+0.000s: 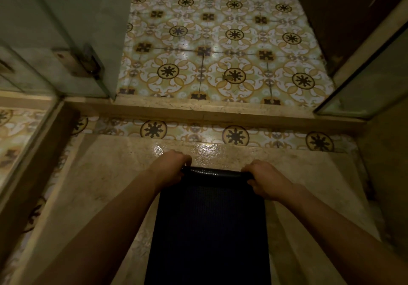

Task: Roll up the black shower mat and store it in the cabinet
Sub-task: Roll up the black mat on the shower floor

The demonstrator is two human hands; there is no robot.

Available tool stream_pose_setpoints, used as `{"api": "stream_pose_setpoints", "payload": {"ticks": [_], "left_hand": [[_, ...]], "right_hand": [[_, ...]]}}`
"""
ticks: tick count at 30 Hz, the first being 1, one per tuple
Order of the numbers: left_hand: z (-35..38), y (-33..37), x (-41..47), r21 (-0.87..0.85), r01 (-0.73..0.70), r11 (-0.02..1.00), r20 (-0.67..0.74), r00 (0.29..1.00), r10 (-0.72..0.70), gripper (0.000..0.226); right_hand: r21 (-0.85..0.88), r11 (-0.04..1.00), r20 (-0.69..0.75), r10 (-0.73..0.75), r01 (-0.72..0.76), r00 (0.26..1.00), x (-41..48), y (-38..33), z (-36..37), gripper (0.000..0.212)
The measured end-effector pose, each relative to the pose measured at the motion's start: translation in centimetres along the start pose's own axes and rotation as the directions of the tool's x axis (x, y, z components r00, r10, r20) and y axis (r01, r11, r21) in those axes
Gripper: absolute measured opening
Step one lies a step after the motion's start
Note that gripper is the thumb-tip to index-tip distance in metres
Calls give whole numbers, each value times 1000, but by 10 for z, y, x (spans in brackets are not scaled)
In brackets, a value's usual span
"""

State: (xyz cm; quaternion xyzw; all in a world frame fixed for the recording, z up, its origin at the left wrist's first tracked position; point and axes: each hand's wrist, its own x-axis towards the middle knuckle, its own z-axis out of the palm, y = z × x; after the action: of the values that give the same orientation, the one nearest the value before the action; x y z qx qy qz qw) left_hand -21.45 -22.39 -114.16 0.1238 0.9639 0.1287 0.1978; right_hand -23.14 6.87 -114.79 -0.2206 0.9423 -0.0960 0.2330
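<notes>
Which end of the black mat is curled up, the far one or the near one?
The far end, pinched between the left hand and the right hand. It forms a tight roll, while the rest of the black mat lies flat toward the camera.

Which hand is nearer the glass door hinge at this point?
Left. The left hand grips the mat's rolled far edge on the side below the hinge; the right hand grips the opposite corner, farther away.
</notes>
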Motion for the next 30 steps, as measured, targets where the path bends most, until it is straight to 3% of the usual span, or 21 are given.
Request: {"api": "stream_pose_setpoints", "payload": {"ticks": [6, 13, 18, 26, 30], "left_hand": [[-4, 0, -5, 32, -37, 999, 118, 992, 33, 19], [-5, 8, -5, 45, -8, 999, 73, 997, 5, 28], [-13, 6, -10, 83, -70, 994, 188, 981, 53, 31], [-10, 10, -7, 66, -32, 997, 157, 987, 22, 38], [-12, 10, -6, 76, -36, 996, 235, 972, 17, 36]], "right_hand": [[-30, 999, -46, 14, -15, 999, -3, -4, 3, 36], [2, 999, -30, 40, -40, 999, -6, -4, 2, 35], [-20, 999, -28, 26, -26, 999, -7, -4, 2, 41], [-15, 999, -20, 35, -35, 999, -8, -6, 2, 39], [-22, 1000, 18, 4, -3, 1000, -9, -6, -1, 34]]}}
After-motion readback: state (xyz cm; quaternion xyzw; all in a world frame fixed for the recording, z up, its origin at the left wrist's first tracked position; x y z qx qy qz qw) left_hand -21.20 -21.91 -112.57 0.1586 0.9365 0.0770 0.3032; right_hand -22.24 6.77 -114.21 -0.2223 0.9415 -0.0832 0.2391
